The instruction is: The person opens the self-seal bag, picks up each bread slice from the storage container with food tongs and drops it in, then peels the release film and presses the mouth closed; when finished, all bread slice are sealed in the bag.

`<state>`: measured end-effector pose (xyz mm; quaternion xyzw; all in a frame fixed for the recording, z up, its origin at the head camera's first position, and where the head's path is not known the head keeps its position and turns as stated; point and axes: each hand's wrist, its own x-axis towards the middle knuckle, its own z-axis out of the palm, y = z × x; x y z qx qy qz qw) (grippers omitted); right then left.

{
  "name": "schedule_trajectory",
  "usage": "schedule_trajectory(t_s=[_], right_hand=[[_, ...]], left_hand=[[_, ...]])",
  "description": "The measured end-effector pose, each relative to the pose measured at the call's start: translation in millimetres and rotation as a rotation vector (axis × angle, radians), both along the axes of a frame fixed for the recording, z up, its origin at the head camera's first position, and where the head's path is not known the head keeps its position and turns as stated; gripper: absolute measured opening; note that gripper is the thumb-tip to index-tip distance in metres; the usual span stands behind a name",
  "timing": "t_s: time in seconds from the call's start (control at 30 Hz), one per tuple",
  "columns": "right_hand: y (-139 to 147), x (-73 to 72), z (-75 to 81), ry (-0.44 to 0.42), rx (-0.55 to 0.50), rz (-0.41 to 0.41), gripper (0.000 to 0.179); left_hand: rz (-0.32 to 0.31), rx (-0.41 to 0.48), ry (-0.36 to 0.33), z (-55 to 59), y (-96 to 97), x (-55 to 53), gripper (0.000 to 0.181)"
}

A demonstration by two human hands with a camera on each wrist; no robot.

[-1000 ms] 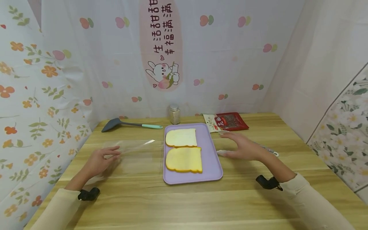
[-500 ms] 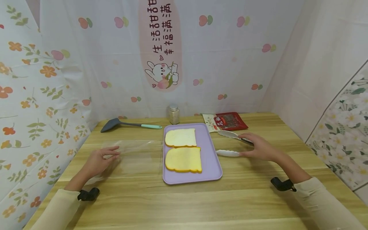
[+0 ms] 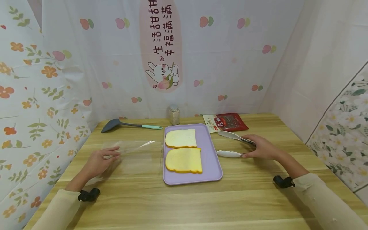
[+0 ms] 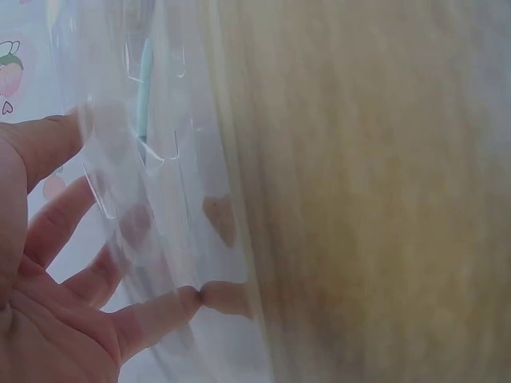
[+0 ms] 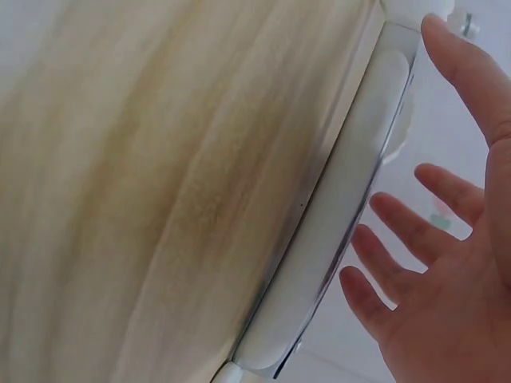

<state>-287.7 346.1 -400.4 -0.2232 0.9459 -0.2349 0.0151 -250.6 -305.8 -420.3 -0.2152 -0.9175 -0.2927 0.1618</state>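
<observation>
My left hand [image 3: 100,162] rests at the left edge of a clear, see-through plastic piece [image 3: 141,159] on the table. In the left wrist view its spread fingers [image 4: 156,315] meet the clear plastic, which mirrors a fingertip. To the right, my right hand [image 3: 262,147] is over the handle end of a pair of tongs [image 3: 230,154], whose two pale scalloped tips stand apart towards the tray. In the right wrist view the thumb and fingers are spread beside the tongs' white-and-metal handle [image 5: 327,215], not curled round it.
Two bread slices, a paler one [image 3: 181,138] behind a yellow one [image 3: 184,160], lie on a purple tray [image 3: 211,169]. Behind are a turner [image 3: 126,124] with a mint handle, a lidded glass jar [image 3: 174,115] and a red-and-white packet [image 3: 228,122]. A patterned curtain [image 3: 224,64] backs the table.
My right hand has moved right, from beside the tongs' tips to their handle end, uncovering the tips. The left hand stays at the clear plastic.
</observation>
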Motion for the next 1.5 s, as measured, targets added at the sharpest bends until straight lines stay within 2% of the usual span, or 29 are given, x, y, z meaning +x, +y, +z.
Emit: schedule_trajectory(t_s=[0.43, 0.63, 0.83, 1.0, 1.17, 1.3, 1.5], right_hand=[[-1, -15.3, -10.0, -0.045, 0.023, 0.004, 0.101], [-4, -18.2, -9.4, -0.063, 0.034, 0.006, 0.104], [-3, -19.5, -10.6, -0.048, 0.044, -0.013, 0.108], [-5, -19.7, -7.2, -0.025, -0.002, -0.036, 0.109], [-14, -16.5, 0.7, 0.020, 0.004, -0.028, 0.107], [-30, -8.6, 7.6, 0.048, 0.014, 0.000, 0.105], [-55, 3.6, 12.8, 0.029, 0.037, 0.078, 0.104]], left_hand=[[0.001, -0.005, 0.010, -0.3, -0.2, 0.6, 0.014], [0.008, -0.003, 0.017, -1.7, -1.8, 0.4, 0.014], [0.007, -0.004, 0.030, -4.1, -1.8, 0.0, 0.015], [0.005, 0.001, 0.024, -2.3, -2.4, -0.2, 0.015], [-0.012, -0.003, 0.025, 0.3, -1.5, -0.6, 0.015], [-0.026, -0.011, 0.043, 0.0, -1.0, -1.2, 0.016], [-0.032, -0.011, 0.058, -1.3, -0.2, -2.1, 0.016]])
